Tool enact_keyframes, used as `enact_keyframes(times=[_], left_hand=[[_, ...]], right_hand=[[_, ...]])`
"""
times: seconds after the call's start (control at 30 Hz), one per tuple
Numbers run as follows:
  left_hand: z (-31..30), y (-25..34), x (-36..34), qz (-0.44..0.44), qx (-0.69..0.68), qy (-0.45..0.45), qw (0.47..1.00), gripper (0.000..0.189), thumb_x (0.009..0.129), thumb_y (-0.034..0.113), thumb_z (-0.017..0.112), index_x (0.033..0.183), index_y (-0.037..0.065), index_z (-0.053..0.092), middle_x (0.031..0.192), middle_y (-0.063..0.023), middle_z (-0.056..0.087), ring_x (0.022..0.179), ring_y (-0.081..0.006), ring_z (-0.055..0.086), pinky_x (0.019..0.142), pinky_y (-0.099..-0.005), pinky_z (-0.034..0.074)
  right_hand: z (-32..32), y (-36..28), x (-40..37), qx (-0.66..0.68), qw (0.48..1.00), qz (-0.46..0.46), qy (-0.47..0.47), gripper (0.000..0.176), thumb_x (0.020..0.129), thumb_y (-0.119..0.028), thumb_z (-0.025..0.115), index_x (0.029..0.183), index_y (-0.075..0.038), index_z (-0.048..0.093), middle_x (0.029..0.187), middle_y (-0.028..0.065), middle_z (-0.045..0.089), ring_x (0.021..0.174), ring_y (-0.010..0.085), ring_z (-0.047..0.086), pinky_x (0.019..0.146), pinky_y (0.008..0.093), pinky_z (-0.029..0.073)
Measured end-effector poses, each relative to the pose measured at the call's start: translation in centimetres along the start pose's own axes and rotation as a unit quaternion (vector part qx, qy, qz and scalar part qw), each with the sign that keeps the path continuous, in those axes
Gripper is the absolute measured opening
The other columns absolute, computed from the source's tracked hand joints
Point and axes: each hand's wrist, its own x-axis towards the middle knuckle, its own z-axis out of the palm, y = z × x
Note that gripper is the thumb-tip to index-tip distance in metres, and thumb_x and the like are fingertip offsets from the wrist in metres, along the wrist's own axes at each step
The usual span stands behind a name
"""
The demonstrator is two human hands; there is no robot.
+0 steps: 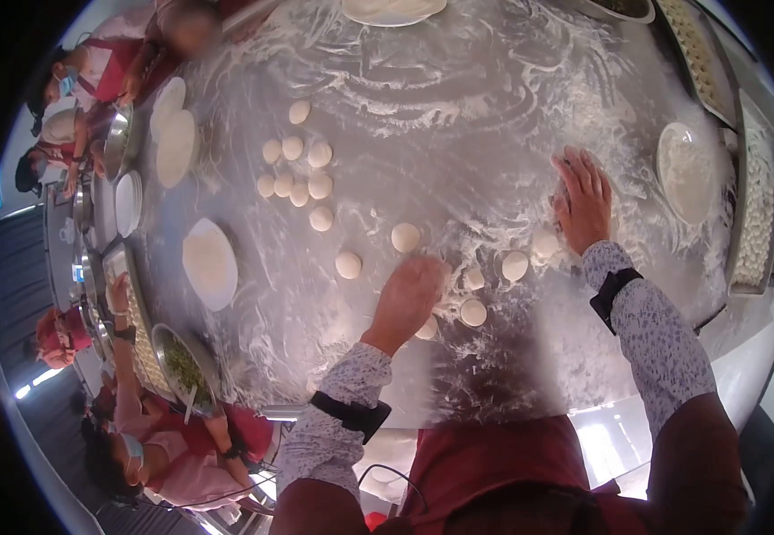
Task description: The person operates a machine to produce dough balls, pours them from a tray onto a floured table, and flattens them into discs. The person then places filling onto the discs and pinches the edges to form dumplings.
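Note:
Over the floured metal table [458,169], my left hand [411,299] is smeared by motion at the fingers, and I cannot make out what lies under it. Around it are round dough pieces: one flat disc [405,237] just above, another [348,265] to its left, one partly covered disc [427,328] below, and a dough disc [473,312] to the right with a small lump [474,278] above it. My right hand [586,198] rests on the flour with fingers stretched out. Close to its wrist lie a floury dough piece [545,243] and a dough disc [514,266].
Several dough discs [320,185] cluster left of centre. A plate of flour [686,174] stands at right, beside trays [755,214] of small pieces. Plates with flat rounds [210,265] and a bowl of green filling [182,366] are at left, where co-workers [159,455] stand.

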Motion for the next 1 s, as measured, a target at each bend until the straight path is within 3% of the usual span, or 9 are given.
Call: enact_keyframes(times=[0.1, 0.27, 0.43, 0.53, 0.57, 0.7, 0.8, 0.87, 1.0], left_hand=[[-0.5, 0.6, 3.8, -0.034, 0.074, 0.091, 0.993, 0.03, 0.076, 0.011, 0.062, 0.106, 0.007, 0.058, 0.109, -0.0088, 0.055, 0.104, -0.0293, 0.049, 0.088, -0.0419, 0.04], [-0.5, 1.3, 9.3, -0.076, 0.141, 0.084, 0.984, 0.035, 0.074, 0.018, 0.068, 0.107, 0.011, 0.058, 0.113, -0.0088, 0.054, 0.111, -0.0299, 0.044, 0.095, -0.0457, 0.03], [-1.7, 3.9, 13.6, -0.021, 0.189, 0.172, 0.966, 0.057, 0.082, 0.039, 0.061, 0.134, 0.022, 0.045, 0.143, -0.0081, 0.033, 0.13, -0.0332, 0.03, 0.104, -0.0572, 0.016], [1.9, 1.5, 14.8, 0.005, 0.272, 0.072, 0.96, 0.056, 0.086, 0.04, 0.055, 0.139, 0.029, 0.039, 0.148, -0.005, 0.027, 0.135, -0.0324, 0.022, 0.106, -0.0596, 0.011], [2.3, 1.2, 15.2, 0.001, 0.226, 0.08, 0.971, 0.054, 0.088, 0.041, 0.053, 0.138, 0.032, 0.038, 0.149, -0.0027, 0.026, 0.136, -0.0318, 0.021, 0.105, -0.0615, 0.009], [1.2, 0.7, 15.4, 0.01, 0.263, 0.064, 0.963, 0.055, 0.087, 0.04, 0.054, 0.138, 0.03, 0.039, 0.147, -0.0044, 0.027, 0.135, -0.0313, 0.023, 0.105, -0.062, 0.009], [-0.1, 1.9, 13.0, -0.019, 0.324, 0.109, 0.94, 0.051, 0.086, 0.039, 0.056, 0.133, 0.021, 0.045, 0.135, -0.0077, 0.041, 0.124, -0.0295, 0.038, 0.103, -0.0558, 0.021], [-1.1, 2.9, 9.6, 0.023, 0.067, -0.059, 0.996, 0.044, 0.084, 0.035, 0.06, 0.121, 0.012, 0.053, 0.116, -0.0089, 0.054, 0.107, -0.0276, 0.05, 0.097, -0.0466, 0.033], [0.3, 4.2, 4.9, 0.042, 0.073, -0.105, 0.991, 0.031, 0.081, 0.022, 0.064, 0.107, 0.009, 0.056, 0.103, -0.0093, 0.058, 0.096, -0.0279, 0.053, 0.086, -0.042, 0.039]], right_hand=[[-0.1, -0.1, -0.1, -0.004, 1.0, 0.01, -0.012, 0.056, 0.087, -0.022, 0.048, 0.14, -0.021, 0.031, 0.148, 0.0034, 0.026, 0.139, 0.0245, 0.02, 0.114, 0.044, 0.014], [-0.3, -0.2, -0.1, 0.004, 1.0, 0.02, -0.022, 0.055, 0.087, -0.023, 0.048, 0.139, -0.021, 0.032, 0.148, 0.0032, 0.026, 0.139, 0.0245, 0.02, 0.114, 0.0438, 0.014], [-0.6, -0.2, 0.0, 0.028, 0.999, 0.027, -0.032, 0.055, 0.086, -0.023, 0.049, 0.139, -0.022, 0.034, 0.147, 0.0032, 0.028, 0.138, 0.0243, 0.02, 0.114, 0.044, 0.014], [-0.2, -0.1, 0.0, 0.028, 0.999, 0.026, -0.025, 0.056, 0.085, -0.023, 0.051, 0.138, -0.021, 0.035, 0.147, 0.0031, 0.029, 0.138, 0.0242, 0.021, 0.113, 0.0441, 0.014], [-0.2, -0.1, 0.0, 0.027, 0.999, 0.028, -0.02, 0.056, 0.084, -0.021, 0.052, 0.138, -0.021, 0.036, 0.146, 0.0034, 0.029, 0.138, 0.0245, 0.022, 0.113, 0.0444, 0.015], [-0.5, 0.0, 0.1, 0.04, 0.999, 0.021, -0.021, 0.056, 0.084, -0.021, 0.052, 0.137, -0.021, 0.036, 0.145, 0.0037, 0.03, 0.137, 0.0252, 0.023, 0.112, 0.0445, 0.016], [-0.3, 0.0, 0.0, 0.046, 0.998, 0.027, -0.02, 0.056, 0.084, -0.021, 0.052, 0.137, -0.021, 0.036, 0.146, 0.0036, 0.03, 0.137, 0.0249, 0.023, 0.112, 0.0443, 0.015], [-0.4, 0.0, -0.1, 0.043, 0.998, 0.026, -0.024, 0.055, 0.084, -0.021, 0.052, 0.137, -0.021, 0.036, 0.146, 0.0036, 0.03, 0.137, 0.0248, 0.023, 0.112, 0.0442, 0.015], [-0.1, 0.1, 0.0, 0.041, 0.999, 0.023, -0.013, 0.054, 0.085, -0.023, 0.05, 0.138, -0.021, 0.036, 0.146, 0.0033, 0.03, 0.138, 0.0241, 0.022, 0.113, 0.0436, 0.014]])
